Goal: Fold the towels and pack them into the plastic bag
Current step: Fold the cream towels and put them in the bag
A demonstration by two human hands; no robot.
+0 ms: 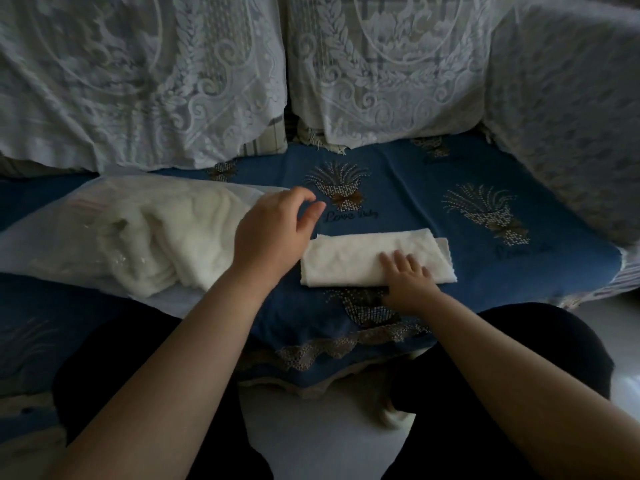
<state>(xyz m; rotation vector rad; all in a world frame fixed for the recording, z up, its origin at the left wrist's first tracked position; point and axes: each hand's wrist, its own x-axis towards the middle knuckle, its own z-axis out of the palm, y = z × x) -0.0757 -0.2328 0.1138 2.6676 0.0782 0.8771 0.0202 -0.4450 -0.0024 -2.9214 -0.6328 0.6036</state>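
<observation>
A cream towel (363, 254), folded into a long strip, lies on the blue sofa seat. My right hand (407, 282) rests flat on its near right part, fingers spread. My left hand (273, 230) hovers just left of the towel's left end, fingers loosely curled, holding nothing. To the left lies a clear plastic bag (69, 216) with several cream towels (166, 237) bunched inside; its mouth faces right, toward my left hand.
The blue seat cover (450, 188) has embroidered motifs and a lace front edge. White lace-covered back cushions (381, 71) stand behind, and a lace-draped armrest (571, 116) rises at the right. My dark-clothed knees (502, 358) press against the sofa front.
</observation>
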